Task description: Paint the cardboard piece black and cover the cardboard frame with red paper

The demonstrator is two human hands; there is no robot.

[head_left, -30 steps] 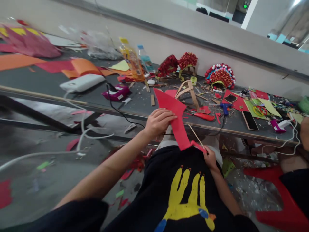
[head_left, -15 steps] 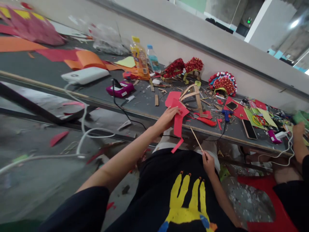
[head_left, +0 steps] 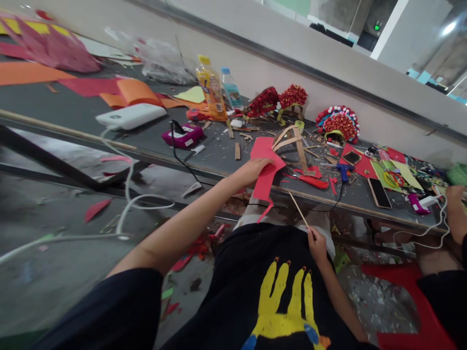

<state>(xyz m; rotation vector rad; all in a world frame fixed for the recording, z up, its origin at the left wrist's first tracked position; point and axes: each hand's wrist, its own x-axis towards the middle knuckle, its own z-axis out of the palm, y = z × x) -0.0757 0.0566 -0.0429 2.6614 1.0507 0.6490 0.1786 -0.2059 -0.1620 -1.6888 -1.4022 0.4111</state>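
Note:
My left hand (head_left: 258, 170) lies over a cut piece of red paper (head_left: 263, 187) at the table's front edge, fingers curled onto it; the fingertips are partly hidden. A narrow strip of that paper hangs past the edge. My right hand (head_left: 318, 245), in front of my shirt, pinches the lower end of a thin wooden stick (head_left: 298, 209), which points up toward the table. Just behind the paper stands a frame of bent cardboard strips (head_left: 299, 149). To its right are a red-handled tool (head_left: 313, 182) and a blue glue gun (head_left: 343, 172).
Two bottles (head_left: 211, 92), a white power bank (head_left: 131, 115) and a purple power device (head_left: 182, 135) stand to the left. Red decorated pieces (head_left: 293, 98) lean along the wall. A phone (head_left: 379, 193) lies right, near another person's hand (head_left: 456, 199). Cables hang off the edge; scraps litter the floor.
The red paper's lower part has swung slightly left and its hanging strip has turned. My left hand has shifted slightly, flatter over the paper. My right hand still holds the stick, almost unmoved.

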